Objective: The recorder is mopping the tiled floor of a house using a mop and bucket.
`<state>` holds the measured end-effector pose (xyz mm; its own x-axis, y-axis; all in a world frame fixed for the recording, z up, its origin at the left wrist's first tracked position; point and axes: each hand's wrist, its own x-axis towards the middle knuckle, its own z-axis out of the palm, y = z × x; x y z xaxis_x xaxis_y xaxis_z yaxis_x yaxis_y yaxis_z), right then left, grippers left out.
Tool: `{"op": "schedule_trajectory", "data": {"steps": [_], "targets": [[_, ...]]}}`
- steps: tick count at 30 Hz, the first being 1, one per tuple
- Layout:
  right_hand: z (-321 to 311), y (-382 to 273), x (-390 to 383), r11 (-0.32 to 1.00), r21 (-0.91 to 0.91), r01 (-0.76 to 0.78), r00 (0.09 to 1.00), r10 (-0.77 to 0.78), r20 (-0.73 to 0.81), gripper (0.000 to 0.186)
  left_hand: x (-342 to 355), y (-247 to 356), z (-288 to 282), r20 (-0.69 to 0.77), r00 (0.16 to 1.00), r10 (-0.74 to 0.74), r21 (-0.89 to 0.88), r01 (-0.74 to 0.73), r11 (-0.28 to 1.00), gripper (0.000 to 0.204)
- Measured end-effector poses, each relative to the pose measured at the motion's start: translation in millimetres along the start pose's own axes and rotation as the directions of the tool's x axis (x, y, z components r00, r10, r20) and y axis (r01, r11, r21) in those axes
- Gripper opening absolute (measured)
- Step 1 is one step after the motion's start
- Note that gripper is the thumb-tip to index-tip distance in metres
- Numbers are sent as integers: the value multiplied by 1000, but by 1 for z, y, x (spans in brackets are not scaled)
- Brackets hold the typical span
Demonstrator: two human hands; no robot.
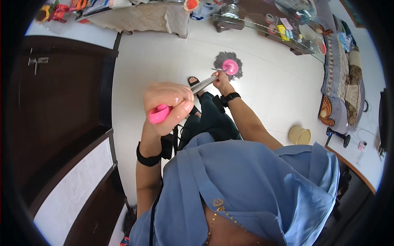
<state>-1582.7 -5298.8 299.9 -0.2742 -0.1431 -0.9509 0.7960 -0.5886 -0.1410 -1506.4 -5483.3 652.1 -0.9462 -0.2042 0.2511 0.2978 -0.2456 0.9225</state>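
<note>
A spin mop (230, 67) with a pink round head and grey strands rests on the pale tiled floor, ahead of me. Its metal pole slants up toward me and ends in a pink hanging loop. My left hand (169, 104) is wrapped round the top of the pole, with the pink end poking out of the fist. Lower down, closer to the mop head, my right hand (221, 79) grips the pole. Black bands circle both my wrists.
A glass-topped table (269, 30) with small items stands ahead of the mop. Sofa seating (338, 78) runs along the right. A beige bucket (299, 135) sits on the floor at my right. Dark wooden doors (61, 88) line the left; a cloth-covered cabinet (147, 20) is far left.
</note>
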Motion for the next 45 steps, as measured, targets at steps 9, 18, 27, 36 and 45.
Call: {"op": "schedule_trajectory", "data": {"steps": [9, 18, 27, 36, 45], "targets": [[41, -8, -56, 996, -12, 85, 972, -80, 223, 19, 5, 38, 10, 37, 983, 181, 15, -182, 983, 33], [166, -8, -16, 977, -198, -84, 907, 157, 390, 12, 62, 15, 30, 40, 972, 230, 274, -232, 933, 40], [192, -26, 52, 944, -319, -84, 942, 179, 284, 10, 125, -44, 12, -103, 985, 137, 369, -90, 925, 36], [122, -80, 18, 997, -50, -53, 990, 59, 130, 9, 155, -52, 7, 19, 996, 84, 88, -85, 992, 32], [69, -111, 82, 991, -103, 86, 984, -69, 163, 11, 99, -93, 29, -22, 981, -193, 84, 195, 977, 15]]}}
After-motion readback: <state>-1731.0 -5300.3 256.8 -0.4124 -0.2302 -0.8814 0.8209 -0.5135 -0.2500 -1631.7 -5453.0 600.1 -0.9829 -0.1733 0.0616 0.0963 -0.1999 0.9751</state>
